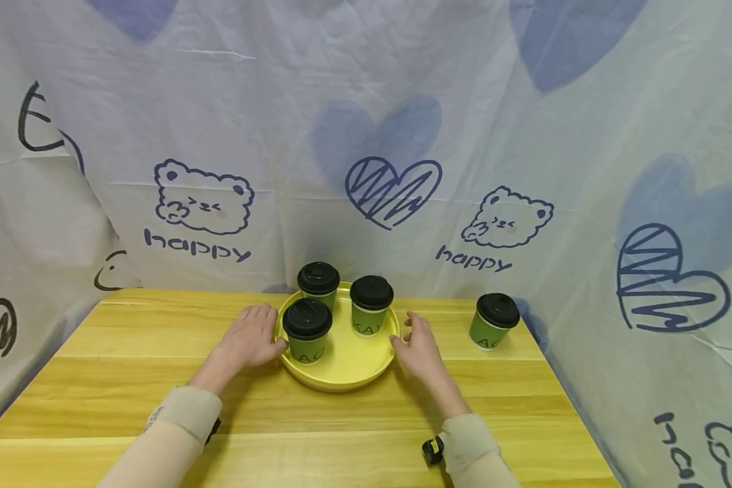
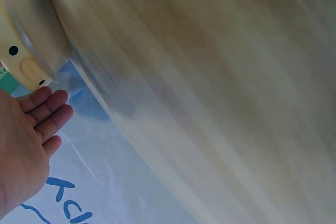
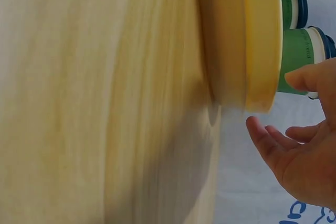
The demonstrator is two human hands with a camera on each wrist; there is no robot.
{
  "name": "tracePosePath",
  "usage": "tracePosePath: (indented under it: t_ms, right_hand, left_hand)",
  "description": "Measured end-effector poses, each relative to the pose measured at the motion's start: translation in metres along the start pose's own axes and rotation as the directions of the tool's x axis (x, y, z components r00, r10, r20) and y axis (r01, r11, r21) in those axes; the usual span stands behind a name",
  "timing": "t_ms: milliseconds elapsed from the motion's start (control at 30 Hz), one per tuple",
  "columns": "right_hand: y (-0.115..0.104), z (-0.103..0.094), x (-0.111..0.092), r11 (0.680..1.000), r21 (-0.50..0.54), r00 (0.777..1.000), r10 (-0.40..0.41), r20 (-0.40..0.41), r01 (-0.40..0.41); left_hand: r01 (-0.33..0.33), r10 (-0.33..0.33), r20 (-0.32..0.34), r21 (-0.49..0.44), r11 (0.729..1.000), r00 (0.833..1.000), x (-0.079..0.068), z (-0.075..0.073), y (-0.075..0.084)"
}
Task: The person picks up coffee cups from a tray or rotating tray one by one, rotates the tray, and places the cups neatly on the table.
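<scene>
A round yellow tray (image 1: 349, 360) sits on the table with three green paper cups on it, all with black lids. One cup (image 1: 308, 329) stands at its front left, another cup (image 1: 319, 279) at the back, and a third cup (image 1: 371, 303) to the right. My left hand (image 1: 253, 337) is at the tray's left rim, thumb toward the near side; the left wrist view shows its fingers loosely extended, tips close to the tray's side (image 2: 29, 51). At the right rim, my right hand (image 1: 422, 349) has its thumb near the edge and its fingers spread outside.
A fourth lidded green cup (image 1: 494, 322) stands apart at the table's back right. The wooden table (image 1: 317, 440) ends at a printed cloth (image 1: 293, 135) hanging behind and along both sides. A small black device (image 1: 432, 450) is at the right wrist.
</scene>
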State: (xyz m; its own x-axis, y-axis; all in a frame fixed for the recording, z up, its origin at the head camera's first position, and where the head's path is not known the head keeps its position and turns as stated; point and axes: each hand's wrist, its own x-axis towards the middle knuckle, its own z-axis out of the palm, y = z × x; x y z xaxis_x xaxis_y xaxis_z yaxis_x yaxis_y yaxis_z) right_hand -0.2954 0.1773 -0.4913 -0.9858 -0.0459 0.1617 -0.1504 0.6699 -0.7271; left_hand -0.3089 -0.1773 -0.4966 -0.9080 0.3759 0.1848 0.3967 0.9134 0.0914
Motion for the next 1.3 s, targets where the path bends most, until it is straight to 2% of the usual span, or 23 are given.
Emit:
tracePosePath:
  t_ms: [200, 467, 567, 667, 833, 933, 1033, 1233, 1300]
  right_hand:
    - [0.001, 0.006, 0.005, 1.000, 0.026, 1.000, 0.016, -0.020, -0.016]
    - [0.004, 0.010, 0.007, 1.000, 0.004, 0.999, -0.016, -0.032, 0.016]
    - [0.004, 0.010, 0.007, 1.000, -0.005, 0.999, -0.019, -0.029, 0.019]
    - [0.004, 0.011, 0.007, 1.000, -0.002, 0.999, -0.021, -0.030, 0.021]
    - [0.003, 0.012, 0.006, 1.000, 0.015, 0.999, -0.024, -0.033, 0.025]
    - [0.002, 0.012, 0.003, 1.000, 0.014, 0.999, -0.017, -0.032, 0.017]
    - [0.002, 0.012, 0.000, 1.000, 0.011, 0.999, -0.006, -0.031, 0.006]
    - [0.002, 0.013, -0.006, 1.000, 0.018, 0.999, 0.012, -0.040, -0.011]
    - [0.001, 0.013, -0.008, 1.000, 0.019, 0.999, 0.009, -0.044, -0.008]
  left_hand:
    - [-0.002, 0.002, 0.001, 0.007, 1.000, 1.000, 0.000, -0.001, 0.001]
    - [0.010, -0.010, 0.026, -0.012, 1.000, 1.000, 0.001, -0.001, 0.002]
    - [0.039, -0.036, 0.052, -0.061, 0.997, 0.998, 0.001, -0.003, 0.001]
    - [0.089, -0.078, 0.077, -0.159, 0.983, 0.994, 0.001, -0.005, 0.001]
    - [0.149, -0.125, 0.096, -0.317, 0.937, 0.988, -0.002, -0.009, 0.001]
    - [0.170, -0.143, 0.101, -0.366, 0.915, 0.985, -0.006, -0.012, 0.002]
    - [0.210, -0.175, 0.120, -0.426, 0.880, 0.977, -0.011, -0.017, 0.006]
    - [0.272, -0.203, 0.182, -0.616, 0.739, 0.962, -0.020, -0.028, 0.016]
    - [0.290, -0.221, 0.188, -0.646, 0.706, 0.957, -0.022, -0.029, 0.019]
